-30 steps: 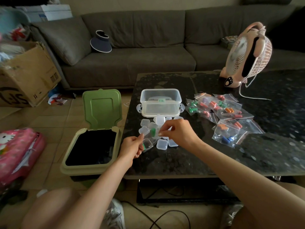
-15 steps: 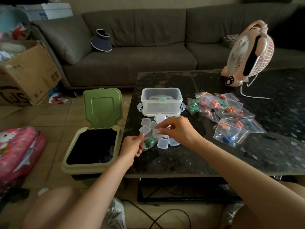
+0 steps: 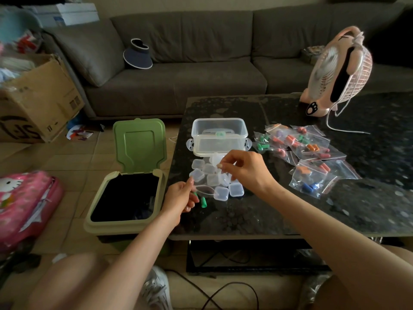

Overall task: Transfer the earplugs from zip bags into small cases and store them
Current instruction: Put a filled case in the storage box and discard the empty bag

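Note:
My left hand [image 3: 181, 198] pinches a clear zip bag [image 3: 204, 190] at the table's left edge. Two green earplugs [image 3: 203, 202] show in it, low against the dark table [image 3: 245, 215]. Just beyond lies a cluster of several small clear cases [image 3: 220, 193]. My right hand [image 3: 245, 171] hovers over the cluster, with thumb and forefinger pinching one small case [image 3: 215, 158] at its far side. A clear lidless storage box [image 3: 220, 135] stands right behind that case. Several zip bags [image 3: 301, 146] with orange, green, purple and blue earplugs lie to the right.
A green bin [image 3: 127, 195] with its lid [image 3: 139, 146] up stands on the floor against the table's left side. A pink fan [image 3: 339, 72] and its white cord stand at the far right. A cardboard box [image 3: 38, 101], pink bag [image 3: 24, 202] and sofa [image 3: 190, 81] surround.
My right hand let go of the zip bag's top and moved up and away to the small cases. My left hand sank slightly, keeping the bag with the green earplugs.

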Available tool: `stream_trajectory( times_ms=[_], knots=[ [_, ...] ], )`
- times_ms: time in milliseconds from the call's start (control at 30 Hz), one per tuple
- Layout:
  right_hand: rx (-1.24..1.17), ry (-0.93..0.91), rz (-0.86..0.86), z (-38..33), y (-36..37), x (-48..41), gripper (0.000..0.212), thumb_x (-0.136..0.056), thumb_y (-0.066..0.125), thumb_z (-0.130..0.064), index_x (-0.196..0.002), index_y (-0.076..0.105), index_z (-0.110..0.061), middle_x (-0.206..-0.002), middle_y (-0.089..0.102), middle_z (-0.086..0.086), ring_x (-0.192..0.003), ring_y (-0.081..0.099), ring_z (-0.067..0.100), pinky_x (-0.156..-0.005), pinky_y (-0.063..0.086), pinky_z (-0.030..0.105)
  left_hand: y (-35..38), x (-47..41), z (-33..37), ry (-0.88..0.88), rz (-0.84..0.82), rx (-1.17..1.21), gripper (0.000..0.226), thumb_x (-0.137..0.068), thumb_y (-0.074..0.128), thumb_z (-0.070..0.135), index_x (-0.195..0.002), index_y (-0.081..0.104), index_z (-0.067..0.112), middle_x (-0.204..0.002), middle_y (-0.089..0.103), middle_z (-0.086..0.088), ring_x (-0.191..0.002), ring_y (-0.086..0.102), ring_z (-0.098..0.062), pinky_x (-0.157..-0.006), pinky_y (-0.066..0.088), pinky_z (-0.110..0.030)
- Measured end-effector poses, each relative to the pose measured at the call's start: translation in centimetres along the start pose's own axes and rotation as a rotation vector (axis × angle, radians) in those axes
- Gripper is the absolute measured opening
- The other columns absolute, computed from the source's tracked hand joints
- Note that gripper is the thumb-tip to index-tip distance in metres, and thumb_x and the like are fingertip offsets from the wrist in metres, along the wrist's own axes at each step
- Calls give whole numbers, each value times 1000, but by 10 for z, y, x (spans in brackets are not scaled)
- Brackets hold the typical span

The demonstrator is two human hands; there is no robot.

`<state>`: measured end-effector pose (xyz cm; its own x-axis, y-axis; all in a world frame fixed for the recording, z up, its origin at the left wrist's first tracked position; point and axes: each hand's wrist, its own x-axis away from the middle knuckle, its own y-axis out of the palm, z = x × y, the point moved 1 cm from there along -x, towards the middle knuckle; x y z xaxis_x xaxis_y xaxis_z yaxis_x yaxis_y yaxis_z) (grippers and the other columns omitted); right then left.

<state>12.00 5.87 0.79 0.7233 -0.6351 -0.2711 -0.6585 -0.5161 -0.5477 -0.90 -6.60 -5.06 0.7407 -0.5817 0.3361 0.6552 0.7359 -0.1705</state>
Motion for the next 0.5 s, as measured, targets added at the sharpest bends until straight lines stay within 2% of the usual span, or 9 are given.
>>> stream_trajectory(
  times_ms=[100,233,367,433,500],
  knots=[
    [-75,35,27,0,-3,-1,7,-87,66,-12,-84,67,-5,-73,67,4,-53,60,5,-52,51,17,-2,0,-2,11,-11,-10,30,-96,50,32,-83,57,5,-57,55,-4,-39,44,-8,-37,32,-16],
    [-150,106,64,1,-3,-4,8,-88,64,-10,-86,64,-2,-71,68,9,-49,62,11,-51,54,21,-3,1,-4,97,-21,-107,25,-89,62,32,-89,55,8,-66,53,-2,-49,44,-9,-43,33,-18],
    [-336,296,91,9,-2,-5,11,-89,62,-6,-94,63,3,-74,69,17,-54,66,21,-54,57,26,-2,6,-3,447,115,-670,51,-69,77,48,-100,49,18,-88,46,5,-71,48,-8,-53,33,-18],
    [-472,427,84,15,1,-7,13,-89,60,-2,-100,61,5,-77,69,20,-63,70,27,-63,60,33,-1,8,-6,517,92,-869,65,-63,76,57,-108,48,21,-106,40,4,-83,51,-9,-56,37,-20],
    [-501,552,91,21,2,-8,18,-88,61,0,-105,59,-1,-82,70,18,-69,72,26,-72,60,36,0,10,-7,527,49,-970,63,-65,72,61,-108,49,23,-111,38,5,-86,51,-9,-60,39,-21]
  ],
)
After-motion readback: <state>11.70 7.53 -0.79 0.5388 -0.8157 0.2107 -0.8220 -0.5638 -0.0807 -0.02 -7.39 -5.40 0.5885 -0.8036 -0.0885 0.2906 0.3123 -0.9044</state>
